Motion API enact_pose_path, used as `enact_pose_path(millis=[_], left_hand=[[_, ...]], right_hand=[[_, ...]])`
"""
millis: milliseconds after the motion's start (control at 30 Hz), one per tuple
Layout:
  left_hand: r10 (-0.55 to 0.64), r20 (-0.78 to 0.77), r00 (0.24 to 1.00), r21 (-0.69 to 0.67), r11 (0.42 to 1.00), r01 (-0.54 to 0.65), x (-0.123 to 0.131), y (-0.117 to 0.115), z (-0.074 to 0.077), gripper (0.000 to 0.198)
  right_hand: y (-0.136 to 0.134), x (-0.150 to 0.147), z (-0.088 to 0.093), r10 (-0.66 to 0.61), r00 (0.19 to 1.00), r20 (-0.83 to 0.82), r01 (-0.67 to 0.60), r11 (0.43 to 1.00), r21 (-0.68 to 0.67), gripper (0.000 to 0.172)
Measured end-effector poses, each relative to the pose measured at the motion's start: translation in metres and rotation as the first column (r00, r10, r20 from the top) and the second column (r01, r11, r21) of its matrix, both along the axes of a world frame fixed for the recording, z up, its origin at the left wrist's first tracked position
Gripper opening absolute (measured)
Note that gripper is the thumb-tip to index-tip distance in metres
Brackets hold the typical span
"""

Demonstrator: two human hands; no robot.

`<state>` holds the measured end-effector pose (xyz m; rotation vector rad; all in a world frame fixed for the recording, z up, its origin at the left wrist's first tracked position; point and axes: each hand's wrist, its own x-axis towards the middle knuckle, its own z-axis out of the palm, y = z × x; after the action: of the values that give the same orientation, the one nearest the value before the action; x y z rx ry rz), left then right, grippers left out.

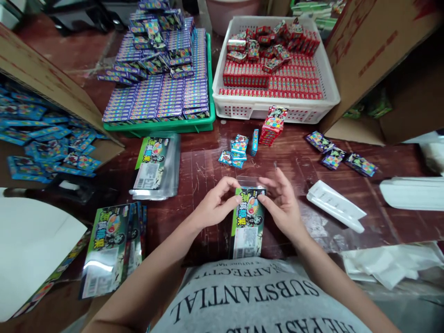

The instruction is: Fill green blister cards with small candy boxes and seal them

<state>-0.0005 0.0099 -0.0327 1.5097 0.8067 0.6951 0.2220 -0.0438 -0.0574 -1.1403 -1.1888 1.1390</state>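
Nearest, a grey cloth shirt with dark printed lettering (pixel 249 296) is seen at the lower edge. Just beyond it, a flat, clear plastic case with a green-and-black printed card (pixel 247 222) is held lengthwise between the two hands, its clear upper end extending past the print. Its upper left edge is pinched between thumb and fingers by the left hand (pixel 220 201). The thumb of the right hand (pixel 282 208) is laid on the upper right edge, with the fingers spread apart; whether anything is pinched there cannot be told.

To the left, a pile of glossy green-and-black printed packs (pixel 106 249) is seen near the left forearm. To the right, long white translucent plastic pieces (pixel 335 208) are laid on the dark red-brown scratched surface (pixel 197 166). Farther off, a stack of clear plastic cases topped by a similar card (pixel 152 164) is set at left, small light-blue printed boxes (pixel 239 150) are grouped ahead of the hands, and three purple-and-black printed boxes (pixel 333 156) are scattered at right. Behind the blue boxes, a stack of small red printed boxes (pixel 272 132) is placed.

Farthest, a green plastic tray (pixel 210 88) is heaped with purple boxes, and a white perforated plastic basket (pixel 277 108) is filled with red ones.
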Motion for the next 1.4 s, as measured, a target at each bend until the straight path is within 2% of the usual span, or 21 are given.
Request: enact_pose_path(millis=[100, 167, 233, 300, 400, 500, 600, 800, 867, 967, 1033, 1100, 1200, 1267, 1300, 1400], left_hand=[[0.133, 0.033, 0.99, 0.046, 0.99, -0.135, 0.004, -0.001, -0.001, 0.011], [0.251, 0.076, 0.965, 0.037, 0.966, -0.255, 0.009, -0.004, -0.005, 0.013], [0.352, 0.109, 0.93, -0.013, 0.936, -0.353, 0.012, -0.007, -0.008, 0.013], [0.399, 0.116, 0.91, -0.053, 0.917, -0.396, 0.012, -0.008, -0.01, 0.023], [0.342, 0.07, 0.937, -0.021, 0.94, -0.341, 0.008, -0.006, -0.004, 0.02], [0.275, 0.046, 0.96, -0.02, 0.961, -0.274, 0.005, -0.005, 0.008, 0.012], [0.265, 0.024, 0.964, -0.056, 0.963, -0.263, 0.01, -0.005, 0.023, 0.011], [0.21, -0.1, 0.973, -0.101, 0.97, -0.22, 0.017, 0.0, 0.053, 0.011], [0.168, -0.088, 0.982, -0.117, 0.977, -0.178, 0.015, 0.003, 0.056, 0.013], [0.093, 0.002, 0.996, -0.114, 0.989, -0.092, 0.009, 0.002, 0.048, 0.014], [0.072, 0.074, 0.995, -0.068, 0.995, -0.067, 0.006, 0.0, 0.039, 0.016], [0.091, 0.104, 0.99, -0.007, 0.996, -0.091, 0.006, -0.003, 0.03, 0.015], [0.136, 0.086, 0.987, 0.047, 0.989, -0.141, 0.012, -0.005, 0.023, 0.008], [0.143, 0.068, 0.987, 0.062, 0.987, -0.147, 0.016, -0.004, 0.023, 0.007], [0.141, 0.059, 0.988, 0.065, 0.987, -0.145, 0.017, -0.004, 0.023, 0.007], [0.136, 0.034, 0.99, 0.072, 0.988, -0.138, 0.019, -0.003, 0.026, 0.01]], right_hand=[[-0.002, -0.002, 0.003, 0.042, 0.998, 0.039, -0.042, 0.999, -0.011, 0.059], [-0.003, -0.004, 0.004, 0.065, 0.995, 0.08, -0.066, 0.998, 0.01, 0.056], [-0.003, -0.006, 0.006, 0.004, 0.997, 0.074, -0.008, 0.998, 0.061, 0.064], [-0.001, -0.008, 0.008, -0.049, 0.998, 0.031, 0.046, 0.995, 0.085, 0.075], [0.003, -0.009, 0.016, -0.002, 1.0, -0.014, 0.003, 0.999, 0.039, 0.082], [0.007, -0.009, 0.028, 0.031, 0.999, -0.038, -0.031, 0.999, -0.017, 0.066], [0.008, -0.013, 0.043, -0.01, 0.999, -0.041, 0.007, 0.999, -0.054, 0.056], [0.008, -0.013, 0.068, -0.085, 0.993, -0.079, 0.07, 0.982, -0.176, 0.08], [0.007, -0.009, 0.071, -0.079, 0.992, -0.102, 0.056, 0.976, -0.209, 0.084], [0.0, -0.001, 0.068, -0.017, 0.995, -0.096, -0.002, 0.981, -0.194, 0.086], [-0.007, 0.006, 0.065, 0.058, 0.997, -0.052, -0.065, 0.988, -0.141, 0.079], [-0.011, 0.015, 0.065, 0.126, 0.992, 0.027, -0.123, 0.989, -0.086, 0.069], [-0.005, 0.031, 0.079, 0.119, 0.95, 0.289, -0.131, 0.991, 0.023, 0.041], [0.005, 0.04, 0.096, 0.12, 0.862, 0.493, -0.179, 0.981, 0.073, 0.016], [0.01, 0.042, 0.105, 0.16, 0.807, 0.568, -0.237, 0.969, 0.065, 0.009], [0.023, 0.039, 0.121, 0.331, 0.663, 0.672, -0.427, 0.904, -0.024, 0.011]])
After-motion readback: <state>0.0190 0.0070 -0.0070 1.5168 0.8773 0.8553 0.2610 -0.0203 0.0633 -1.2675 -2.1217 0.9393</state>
